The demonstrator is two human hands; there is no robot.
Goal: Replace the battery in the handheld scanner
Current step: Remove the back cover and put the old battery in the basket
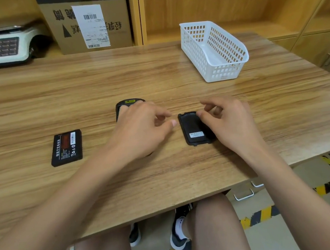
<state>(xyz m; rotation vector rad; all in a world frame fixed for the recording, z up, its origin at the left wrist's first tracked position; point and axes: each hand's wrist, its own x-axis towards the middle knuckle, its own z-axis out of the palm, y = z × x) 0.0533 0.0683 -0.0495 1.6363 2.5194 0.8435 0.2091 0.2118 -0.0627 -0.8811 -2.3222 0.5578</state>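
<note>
Two hands, left [140, 127] and right [229, 122], one scanner [126, 105], one battery [66, 147], one cover [196, 128].

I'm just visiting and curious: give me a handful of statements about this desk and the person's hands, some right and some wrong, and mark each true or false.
1. A loose battery lies on the table, left of both hands. True.
2. The white basket holds a battery. False: nothing shows inside it.
3. The left hand rests over the scanner. True.
4. The back cover is fitted on the scanner. False: it lies apart on the table, at the right hand's fingertips.
5. The cardboard box stands on the table beside the basket. False: it sits on the shelf behind the table, far left of the basket.
</note>
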